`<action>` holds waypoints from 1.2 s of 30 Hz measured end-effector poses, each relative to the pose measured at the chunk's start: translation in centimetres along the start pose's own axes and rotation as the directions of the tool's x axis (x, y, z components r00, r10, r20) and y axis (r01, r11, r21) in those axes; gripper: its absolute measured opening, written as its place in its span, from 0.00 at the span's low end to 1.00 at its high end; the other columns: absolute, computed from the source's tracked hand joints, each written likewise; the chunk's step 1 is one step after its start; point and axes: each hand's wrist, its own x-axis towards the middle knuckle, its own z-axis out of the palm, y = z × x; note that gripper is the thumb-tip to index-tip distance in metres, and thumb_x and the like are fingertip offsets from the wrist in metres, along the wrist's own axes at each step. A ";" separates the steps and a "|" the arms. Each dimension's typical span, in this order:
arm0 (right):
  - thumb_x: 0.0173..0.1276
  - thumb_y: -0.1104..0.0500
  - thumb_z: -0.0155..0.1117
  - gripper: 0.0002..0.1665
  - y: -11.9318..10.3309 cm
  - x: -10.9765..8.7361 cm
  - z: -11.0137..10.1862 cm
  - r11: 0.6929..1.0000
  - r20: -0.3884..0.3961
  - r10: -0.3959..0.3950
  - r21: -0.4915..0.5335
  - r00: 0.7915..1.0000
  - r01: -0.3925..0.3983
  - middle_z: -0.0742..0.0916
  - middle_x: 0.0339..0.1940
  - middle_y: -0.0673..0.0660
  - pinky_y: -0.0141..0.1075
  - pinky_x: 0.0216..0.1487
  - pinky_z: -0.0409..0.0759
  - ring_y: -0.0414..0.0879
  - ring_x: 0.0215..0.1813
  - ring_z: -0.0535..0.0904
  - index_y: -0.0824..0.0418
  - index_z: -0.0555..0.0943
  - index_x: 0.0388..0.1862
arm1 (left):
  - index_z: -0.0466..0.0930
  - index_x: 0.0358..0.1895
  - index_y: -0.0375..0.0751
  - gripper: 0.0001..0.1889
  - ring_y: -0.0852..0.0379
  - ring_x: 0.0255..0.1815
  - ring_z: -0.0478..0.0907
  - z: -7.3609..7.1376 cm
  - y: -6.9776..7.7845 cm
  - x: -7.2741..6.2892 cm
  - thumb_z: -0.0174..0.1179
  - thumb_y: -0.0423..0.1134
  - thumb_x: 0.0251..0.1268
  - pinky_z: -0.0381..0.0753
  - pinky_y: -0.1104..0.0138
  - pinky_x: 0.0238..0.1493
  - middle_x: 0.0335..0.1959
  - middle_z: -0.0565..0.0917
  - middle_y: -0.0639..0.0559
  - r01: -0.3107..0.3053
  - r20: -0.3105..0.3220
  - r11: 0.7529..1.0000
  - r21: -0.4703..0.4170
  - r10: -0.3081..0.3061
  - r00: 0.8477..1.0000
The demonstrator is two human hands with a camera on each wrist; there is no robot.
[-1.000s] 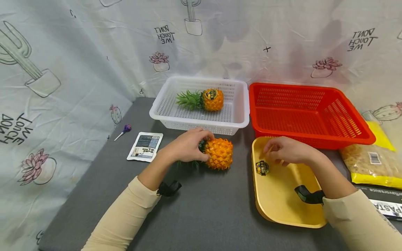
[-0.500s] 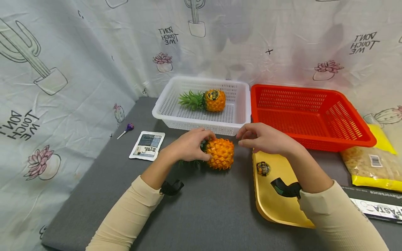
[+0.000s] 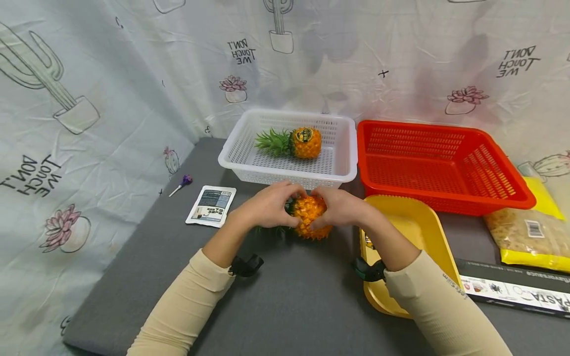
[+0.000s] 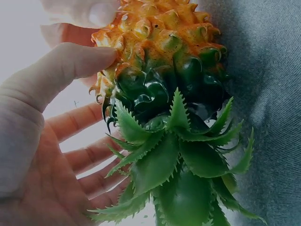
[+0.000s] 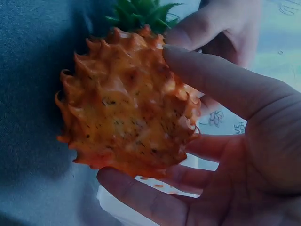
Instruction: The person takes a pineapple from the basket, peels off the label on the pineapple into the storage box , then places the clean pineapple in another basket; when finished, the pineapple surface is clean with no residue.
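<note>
- Fingers (image 4: 77, 120) of L hand (image 3: 269, 205) grip pineapple (image 3: 307, 213) near its leaves (image 4: 183, 174).
- R hand (image 3: 340, 207) just came fr. yellow tray (image 3: 418, 222), now grips other end: 2-hand hold.
- Pineapple lies on surface (image 3: 303, 301), before white basket (image 3: 285, 174).

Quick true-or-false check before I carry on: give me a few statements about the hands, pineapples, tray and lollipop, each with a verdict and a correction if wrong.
1. The left hand and right hand are both on one pineapple. True.
2. That pineapple's leaves point to the person's left. True.
3. A second pineapple lies in the red basket. False: it lies in the white basket.
4. The yellow tray is to the right of the gripped pineapple. True.
5. The lollipop lies inside the yellow tray. False: it lies on the table, near the packet.
</note>
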 end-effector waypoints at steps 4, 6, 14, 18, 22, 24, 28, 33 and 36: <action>0.56 0.52 0.80 0.48 0.0 0.0 0.3 0.999 -0.005 -0.005 -0.040 1.000 0.005 0.83 0.57 0.61 0.48 0.58 0.81 0.54 0.53 0.79 0.66 0.69 0.72 | 0.77 0.66 0.48 0.31 0.50 0.60 0.77 0.0 0.3 0.1 0.71 0.46 0.58 0.77 0.54 0.63 0.59 0.79 0.49 -0.013 0.001 1.000 -0.001 0.013 1.000; 0.55 0.53 0.81 0.48 0.0 -0.1 0.3 0.999 -0.013 -0.006 -0.049 1.000 0.005 0.84 0.56 0.61 0.48 0.58 0.81 0.54 0.53 0.79 0.66 0.69 0.71 | 0.77 0.67 0.47 0.31 0.50 0.61 0.77 0.0 0.3 0.2 0.72 0.47 0.59 0.77 0.54 0.64 0.59 0.80 0.49 -0.030 0.001 1.000 -0.002 0.030 1.000; 0.51 0.54 0.83 0.50 0.3 -0.2 0.3 0.998 -0.008 0.009 -0.063 1.000 -0.010 0.84 0.56 0.62 0.50 0.60 0.81 0.55 0.53 0.80 0.67 0.70 0.69 | 0.79 0.65 0.41 0.26 0.47 0.63 0.79 -1.4 -1.0 -1.0 0.70 0.44 0.66 0.77 0.52 0.65 0.61 0.82 0.46 -0.070 -0.074 0.994 -0.083 0.064 0.995; 0.49 0.52 0.84 0.52 0.2 -0.3 0.3 0.996 0.019 0.018 -0.085 1.000 -0.016 0.84 0.55 0.61 0.49 0.58 0.81 0.54 0.52 0.79 0.65 0.70 0.70 | 0.80 0.65 0.40 0.23 0.45 0.62 0.79 -3.0 -2.3 -1.7 0.67 0.43 0.70 0.77 0.50 0.65 0.61 0.82 0.44 -0.027 -0.171 0.996 -0.083 0.012 0.985; 0.48 0.50 0.84 0.51 -0.1 -0.8 0.1 0.993 0.026 0.021 -0.119 0.999 -0.018 0.84 0.55 0.59 0.48 0.56 0.81 0.53 0.52 0.79 0.62 0.71 0.70 | 0.79 0.65 0.37 0.22 0.40 0.64 0.77 -4.7 -3.9 -1.9 0.64 0.40 0.72 0.75 0.48 0.66 0.63 0.82 0.40 0.027 -0.245 0.998 -0.048 -0.038 0.969; 0.48 0.50 0.84 0.51 -0.2 -1.1 -0.1 0.992 0.029 0.024 -0.126 0.999 -0.020 0.84 0.55 0.59 0.49 0.57 0.80 0.53 0.53 0.78 0.62 0.71 0.69 | 0.79 0.65 0.37 0.21 0.40 0.64 0.76 -5.4 -4.8 -2.0 0.63 0.38 0.72 0.74 0.47 0.66 0.63 0.81 0.40 0.060 -0.263 0.998 -0.028 -0.065 0.962; 0.48 0.50 0.84 0.50 -0.6 -2.0 -0.6 0.992 0.030 0.024 -0.125 0.999 -0.020 0.83 0.55 0.59 0.49 0.59 0.80 0.54 0.53 0.78 0.61 0.71 0.69 | 0.81 0.63 0.38 0.18 0.40 0.63 0.76 -6.2 -6.2 -2.1 0.62 0.36 0.73 0.75 0.46 0.64 0.62 0.80 0.38 0.116 -0.270 0.993 0.022 -0.106 0.957; 0.48 0.50 0.83 0.50 -1.1 -3.0 -1.2 0.993 0.029 0.001 -0.116 1.000 0.002 0.82 0.54 0.60 0.47 0.55 0.82 0.54 0.53 0.77 0.59 0.71 0.69 | 0.83 0.60 0.38 0.15 0.40 0.60 0.76 -6.4 -7.2 -2.0 0.62 0.34 0.73 0.76 0.46 0.62 0.58 0.80 0.37 0.137 -0.265 0.986 0.090 -0.109 0.958; 0.48 0.51 0.82 0.49 -1.4 -3.6 -1.7 0.994 0.028 -0.015 -0.107 0.999 0.018 0.81 0.54 0.62 0.46 0.52 0.82 0.55 0.53 0.76 0.58 0.70 0.70 | 0.84 0.59 0.40 0.14 0.40 0.59 0.76 -6.4 -7.3 -1.8 0.62 0.35 0.74 0.75 0.45 0.61 0.56 0.81 0.38 0.147 -0.267 0.979 0.141 -0.106 0.958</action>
